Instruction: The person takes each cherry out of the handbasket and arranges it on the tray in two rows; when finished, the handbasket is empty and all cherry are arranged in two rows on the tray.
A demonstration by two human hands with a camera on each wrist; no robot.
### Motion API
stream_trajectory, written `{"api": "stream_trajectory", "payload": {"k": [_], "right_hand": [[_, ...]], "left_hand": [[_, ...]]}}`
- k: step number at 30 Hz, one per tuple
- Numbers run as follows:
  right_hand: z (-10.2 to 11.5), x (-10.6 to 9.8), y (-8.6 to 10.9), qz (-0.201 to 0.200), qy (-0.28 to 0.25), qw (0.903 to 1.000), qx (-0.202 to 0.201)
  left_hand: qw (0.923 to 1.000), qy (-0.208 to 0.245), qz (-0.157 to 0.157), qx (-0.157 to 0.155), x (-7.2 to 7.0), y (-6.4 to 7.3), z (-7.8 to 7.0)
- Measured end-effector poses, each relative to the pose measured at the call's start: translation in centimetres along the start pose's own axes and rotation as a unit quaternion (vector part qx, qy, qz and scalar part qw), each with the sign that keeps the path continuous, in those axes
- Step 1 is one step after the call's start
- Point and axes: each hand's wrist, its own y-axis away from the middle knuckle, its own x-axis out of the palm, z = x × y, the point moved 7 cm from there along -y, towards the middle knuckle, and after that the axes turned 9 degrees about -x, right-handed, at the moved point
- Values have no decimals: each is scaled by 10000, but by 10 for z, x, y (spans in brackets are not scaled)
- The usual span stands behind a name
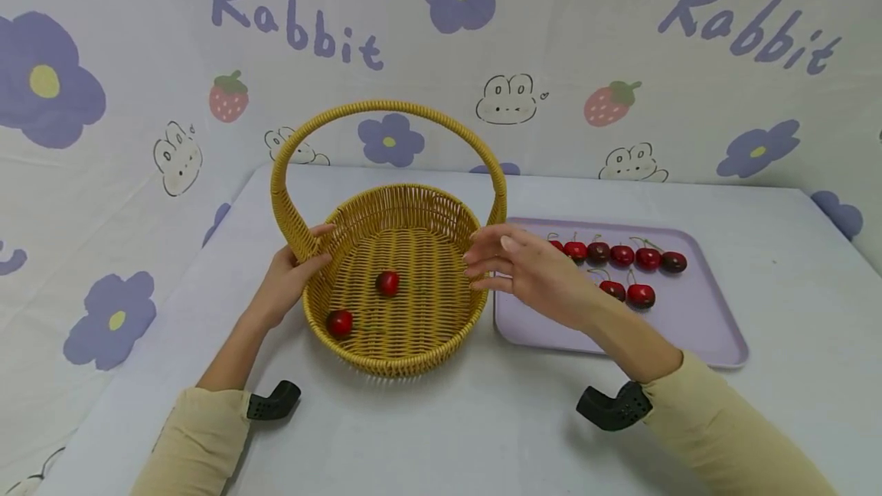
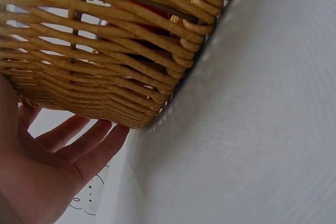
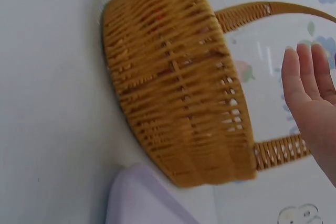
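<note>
A yellow-brown wicker basket (image 1: 396, 364) with a tall arched handle stands on the table, holding two dark red cherries, one near its middle (image 1: 387, 283) and one by the front left wall (image 1: 339, 323). At the handle's left base, my left hand (image 1: 292, 278) grips the basket's rim; in the left wrist view its fingers (image 2: 100, 148) lie against the woven outer side. My right hand (image 1: 530, 270) hovers at the basket's right rim, fingers extended and nothing in them. Right of the basket, a row of cherries (image 1: 622, 255) with stems lies on a lilac tray (image 1: 689, 327).
Two more cherries, one of them at the front (image 1: 641, 296), lie below the row, and my right hand partly hides the tray's left side. Behind the white table (image 1: 441, 435) hangs a cloth (image 1: 565, 37) printed with flowers, rabbits and strawberries.
</note>
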Motion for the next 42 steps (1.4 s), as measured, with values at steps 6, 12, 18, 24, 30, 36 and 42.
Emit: {"api": "stream_trajectory", "payload": {"k": [6,12,18,24,30,36,42], "right_hand": [[-19,14,-15,-149,10,9990,425],[-39,23,-29,-432,232,9940,983],[-57,30,-42,-546,428,9847,1596],[-72,38,-53,-553,509,9734,2163],[-96,44,-60,-640,837,9544,2794],[-115,49,-66,-576,1243,9340,3299],[-128,52,-72,-585,1452,9204,3584]], "left_hand": [[10000,20,1,20,0,-1,1],[10000,80,16,-11,0,-2,3],[10000,73,10,-26,0,-2,4],[10000,6,-3,-55,0,-2,4],[9999,-85,-64,-83,-1,-2,4],[9998,-138,-102,-94,-2,-2,4],[10000,-43,-40,-32,-2,-2,2]]}}
